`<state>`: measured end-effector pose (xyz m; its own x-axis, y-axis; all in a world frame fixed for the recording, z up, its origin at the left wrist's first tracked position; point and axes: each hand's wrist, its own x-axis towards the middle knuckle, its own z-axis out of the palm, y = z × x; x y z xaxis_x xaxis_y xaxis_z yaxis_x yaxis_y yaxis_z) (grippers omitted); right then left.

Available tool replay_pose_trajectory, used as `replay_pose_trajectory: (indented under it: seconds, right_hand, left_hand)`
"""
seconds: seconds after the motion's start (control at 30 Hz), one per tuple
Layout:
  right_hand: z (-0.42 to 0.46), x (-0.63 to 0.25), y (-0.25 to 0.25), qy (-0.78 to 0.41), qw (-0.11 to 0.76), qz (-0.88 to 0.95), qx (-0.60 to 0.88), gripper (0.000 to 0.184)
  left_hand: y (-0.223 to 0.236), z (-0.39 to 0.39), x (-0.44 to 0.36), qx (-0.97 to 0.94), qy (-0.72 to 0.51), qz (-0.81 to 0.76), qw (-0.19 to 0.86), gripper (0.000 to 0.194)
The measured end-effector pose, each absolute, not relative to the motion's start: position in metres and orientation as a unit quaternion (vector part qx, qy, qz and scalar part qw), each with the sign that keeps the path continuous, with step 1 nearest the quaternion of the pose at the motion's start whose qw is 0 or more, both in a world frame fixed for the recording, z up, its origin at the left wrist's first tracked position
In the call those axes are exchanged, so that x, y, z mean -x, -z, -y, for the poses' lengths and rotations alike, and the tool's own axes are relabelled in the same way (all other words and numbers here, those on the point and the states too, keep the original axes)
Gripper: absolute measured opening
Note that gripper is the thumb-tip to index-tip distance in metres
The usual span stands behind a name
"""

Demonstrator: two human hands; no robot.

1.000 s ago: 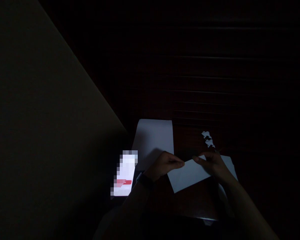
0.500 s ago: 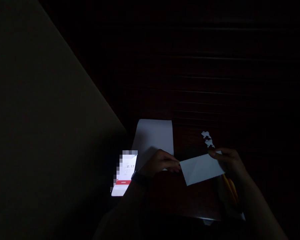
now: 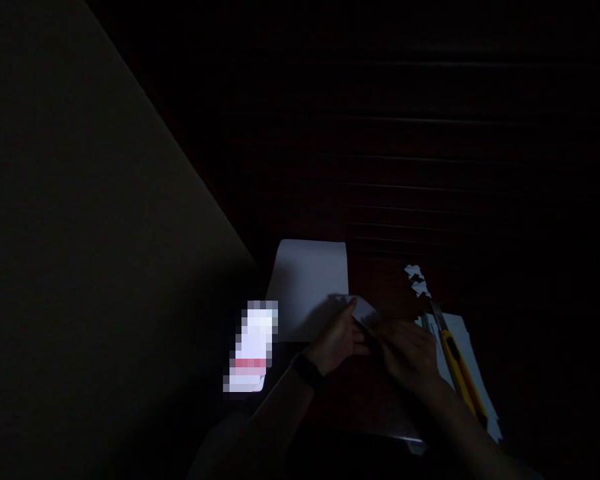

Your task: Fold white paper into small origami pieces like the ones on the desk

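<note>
Between my two hands is a piece of white paper (image 3: 361,309), bent over and largely hidden by the fingers. My left hand (image 3: 339,339), with a dark band on its wrist, grips it with the thumb on top and the fingers beneath. On the paper's right end, my right hand (image 3: 409,352) is closed with its fingers bunched together. A large white sheet (image 3: 310,280) lies flat just beyond my left hand. To the right of my right hand, a yellow utility knife (image 3: 459,370) with its blade out rests on a stack of white paper (image 3: 473,347).
Small folded paper pieces (image 3: 419,280) lie on the dark wooden table (image 3: 355,407) beyond the knife. A phone with a lit, blurred screen (image 3: 253,347) stands at the left, near a pale wall (image 3: 105,233). Dark ridged wood (image 3: 430,120) is at the back.
The paper was stretched flat between my hands and is now bent. My right hand has moved left towards my left hand, uncovering the knife and the paper stack.
</note>
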<state>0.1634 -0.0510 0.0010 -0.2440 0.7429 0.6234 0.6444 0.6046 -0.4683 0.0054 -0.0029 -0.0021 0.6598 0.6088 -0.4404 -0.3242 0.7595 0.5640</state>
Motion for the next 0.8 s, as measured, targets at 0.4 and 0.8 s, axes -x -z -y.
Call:
replay_pose_trajectory:
  seconds: [0.4,0.8]
  right_hand:
    - [0.057,-0.161,0.002,0.027,0.412,0.828,0.38,0.035]
    - [0.055,-0.163,0.004,0.015,0.4,0.817,0.415,0.044]
  left_hand:
    - [0.006,0.006,-0.006,-0.255,-0.399,-0.357,0.805,0.03]
    - [-0.002,-0.007,0.006,-0.246,-0.407,-0.352,0.807,0.026]
